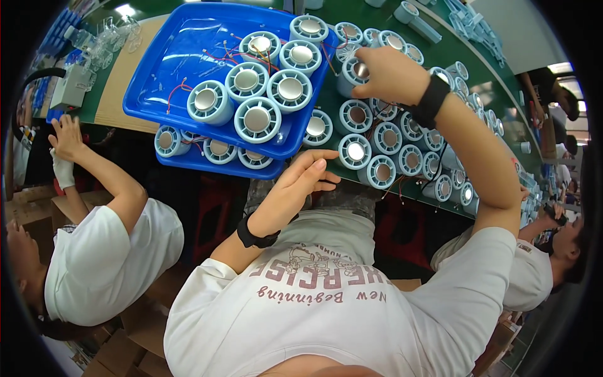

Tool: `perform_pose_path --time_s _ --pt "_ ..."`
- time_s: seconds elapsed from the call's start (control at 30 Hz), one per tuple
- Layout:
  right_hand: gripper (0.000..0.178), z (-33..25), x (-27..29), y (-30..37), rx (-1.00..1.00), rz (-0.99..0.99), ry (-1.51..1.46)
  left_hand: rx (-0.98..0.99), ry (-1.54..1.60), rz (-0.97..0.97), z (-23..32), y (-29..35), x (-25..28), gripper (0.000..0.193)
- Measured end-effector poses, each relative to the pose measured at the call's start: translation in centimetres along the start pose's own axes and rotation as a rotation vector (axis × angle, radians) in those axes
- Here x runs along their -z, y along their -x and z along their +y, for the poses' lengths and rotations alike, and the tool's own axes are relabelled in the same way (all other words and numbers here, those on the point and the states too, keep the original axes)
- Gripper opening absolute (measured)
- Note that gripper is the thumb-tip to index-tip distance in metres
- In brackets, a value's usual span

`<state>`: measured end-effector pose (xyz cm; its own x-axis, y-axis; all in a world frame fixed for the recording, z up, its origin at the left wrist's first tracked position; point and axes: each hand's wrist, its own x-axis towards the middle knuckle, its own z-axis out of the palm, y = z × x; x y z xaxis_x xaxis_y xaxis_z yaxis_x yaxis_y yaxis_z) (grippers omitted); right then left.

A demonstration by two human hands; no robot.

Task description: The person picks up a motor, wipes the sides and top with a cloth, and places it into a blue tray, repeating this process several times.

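Okay, so the step in hand looks like a pick: the right hand (392,75) reaches over the desk (433,55) with its fingers closed around one pale blue spoked unit (360,70) that has a silvery disc in its middle. That unit is in the crowd just right of the trays, toward the far side, and I can't tell whether it's lifted or only gripped. Left hand (300,182) is half open and loosely curled, nothing in it that I can see, index finger pointing at a near unit (355,151) by the front edge; touching or just beside, can't tell. IMO the next move calls for a straight lift that keeps clear of the packed neighbours and doesn't snag any wires. Now the count: two blue trays, stacked, the upper tray (157,81) offset over the lower tray (220,168). Seven units stand up top, bunched on the right half, with red wires (170,97) trailing around. Underneath, three show clearly, plus a bit of another. The loose ones on the desk overlap way too much for an honest number, but it's easily over twenty.
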<state>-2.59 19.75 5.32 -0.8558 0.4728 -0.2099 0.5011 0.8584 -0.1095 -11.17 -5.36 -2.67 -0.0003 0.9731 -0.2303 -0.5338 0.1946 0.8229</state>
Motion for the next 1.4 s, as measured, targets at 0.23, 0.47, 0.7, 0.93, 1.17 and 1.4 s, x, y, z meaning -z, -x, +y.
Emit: perform_pose_path --time_s 0.23,0.47,0.7,0.93,1.17,1.4 --pt "0.04 -1.9 1.2 0.9 -0.083 -0.05 0.024 0.005 -0.033 -0.03 0.0 -0.5 0.1 0.037" --pt "0.042 9.3 9.5 6.2 -0.175 0.28 0.039 0.063 -0.121 -0.094 -0.1 -0.3 1.1 0.033" --pt "0.072 33.3 7.2 8.9 -0.736 -0.207 0.262 0.244 -0.237 -0.412 0.4 -0.5 -0.4 0.033" --pt "0.084 39.1 1.7 6.4 -0.97 -0.478 -0.004 0.292 -0.252 -0.331 0.0 -1.0 -1.4 0.034" --pt "0.069 39.5 3.2 10.4 -0.882 -0.242 -0.089 0.26 -0.173 -0.285 -0.4 -1.1 -1.8 0.034" --pt "0.06 24.9 11.7 14.7 -0.474 0.08 -0.367 0.239 -0.198 -0.448 0.2 -0.3 -1.9 0.039"
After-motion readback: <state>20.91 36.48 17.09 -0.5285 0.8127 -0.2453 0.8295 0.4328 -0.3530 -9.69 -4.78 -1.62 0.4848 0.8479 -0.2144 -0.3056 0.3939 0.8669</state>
